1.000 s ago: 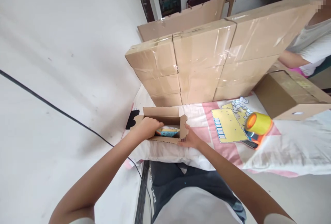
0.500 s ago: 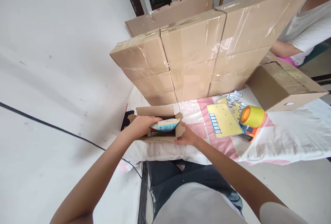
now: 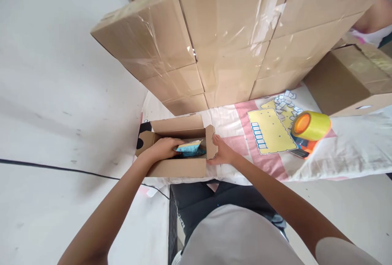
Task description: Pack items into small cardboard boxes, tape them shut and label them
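Note:
An open cardboard box (image 3: 179,168) lies on the cloth-covered table, its flaps spread outward. Inside it, my left hand (image 3: 164,149) has its fingers closed on the left end of a blue-and-cream packet (image 3: 189,148). Another bit of blue shows below the packet, too covered to make out. At the box's right end, my right hand (image 3: 224,151) grips the upright end flap (image 3: 211,142), thumb on its outer edge.
Large taped cardboard cartons (image 3: 226,48) stand behind the box. To the right are a yellow card (image 3: 271,131), small paper pieces (image 3: 284,102), a yellow tape roll (image 3: 314,125) and an open carton (image 3: 339,75). A wall (image 3: 61,93) borders the left. Another person's arm (image 3: 375,14) shows far right.
My left hand has lowered the packet deeper into the box. The near flap now lies folded outward, and the head view has tilted down and closer.

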Demonstrator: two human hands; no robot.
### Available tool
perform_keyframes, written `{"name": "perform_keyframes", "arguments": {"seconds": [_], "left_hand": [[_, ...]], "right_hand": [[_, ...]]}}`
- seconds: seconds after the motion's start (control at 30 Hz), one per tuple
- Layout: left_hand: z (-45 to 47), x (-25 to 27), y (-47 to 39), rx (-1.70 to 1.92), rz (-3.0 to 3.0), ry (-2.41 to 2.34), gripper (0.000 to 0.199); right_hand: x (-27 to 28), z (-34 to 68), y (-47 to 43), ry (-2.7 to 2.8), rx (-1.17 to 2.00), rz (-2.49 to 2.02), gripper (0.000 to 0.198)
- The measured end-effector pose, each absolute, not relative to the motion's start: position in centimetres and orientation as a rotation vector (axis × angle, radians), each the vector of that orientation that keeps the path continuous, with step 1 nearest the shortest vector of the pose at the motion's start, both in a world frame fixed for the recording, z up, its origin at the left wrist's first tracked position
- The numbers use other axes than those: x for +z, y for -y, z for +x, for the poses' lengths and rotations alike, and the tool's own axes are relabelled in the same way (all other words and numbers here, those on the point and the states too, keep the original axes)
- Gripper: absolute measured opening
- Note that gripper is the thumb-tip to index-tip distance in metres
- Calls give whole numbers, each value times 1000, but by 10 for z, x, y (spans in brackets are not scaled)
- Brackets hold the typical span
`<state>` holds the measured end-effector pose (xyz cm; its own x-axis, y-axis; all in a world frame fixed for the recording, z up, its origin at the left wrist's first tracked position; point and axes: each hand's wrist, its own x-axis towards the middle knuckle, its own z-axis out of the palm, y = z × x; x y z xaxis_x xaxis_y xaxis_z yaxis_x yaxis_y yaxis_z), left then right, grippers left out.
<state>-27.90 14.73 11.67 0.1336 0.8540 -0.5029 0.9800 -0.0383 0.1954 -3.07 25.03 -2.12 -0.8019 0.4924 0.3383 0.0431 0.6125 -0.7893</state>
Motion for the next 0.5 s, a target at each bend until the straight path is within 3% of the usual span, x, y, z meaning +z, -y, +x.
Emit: {"name": "perform_keyframes", "arguments": {"seconds": [0.17, 0.4, 0.5], "left_hand": [[-288, 109, -159, -321, 1913, -1716, 30], [-285, 100, -164, -231, 1991, -1878, 66], [-283, 103, -161, -149, 2055, -1907, 54]], "right_hand": [[-25, -33, -253, 2267, 1144, -343, 70], [-28, -35, -257, 2280, 1117, -314, 106], [-29, -35, -259, 2310, 1156, -347, 112]]}}
